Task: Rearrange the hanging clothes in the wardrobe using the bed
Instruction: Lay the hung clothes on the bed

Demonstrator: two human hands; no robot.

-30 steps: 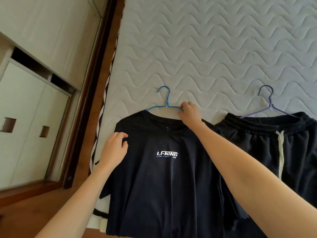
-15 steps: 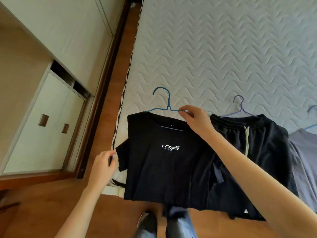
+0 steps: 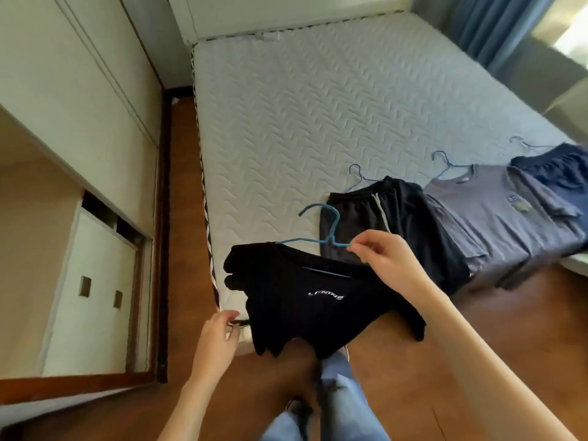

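Observation:
A black T-shirt [image 3: 315, 300] with white chest lettering hangs on a blue wire hanger [image 3: 321, 230], lifted off the bed's near corner. My right hand [image 3: 385, 259] pinches the hanger's right shoulder wire. Just left of the shirt's hem, my left hand [image 3: 219, 338] hovers with fingers apart and holds nothing. On the quilted white mattress [image 3: 318, 106] lie black drawstring shorts [image 3: 397, 224], a grey-blue T-shirt [image 3: 502, 214] and a navy garment [image 3: 560, 167], each on its own hanger.
White wardrobe doors [image 3: 92, 300] with square recessed handles stand at the left, across a strip of wooden floor [image 3: 184, 218]. Blue curtains [image 3: 486, 23] hang at the far right. My jeans-clad legs [image 3: 334, 399] are below the shirt.
My right hand has raised the hanger with the black T-shirt off the mattress and drawn it toward me. My left hand let go of the sleeve. The view has pulled back from the bed.

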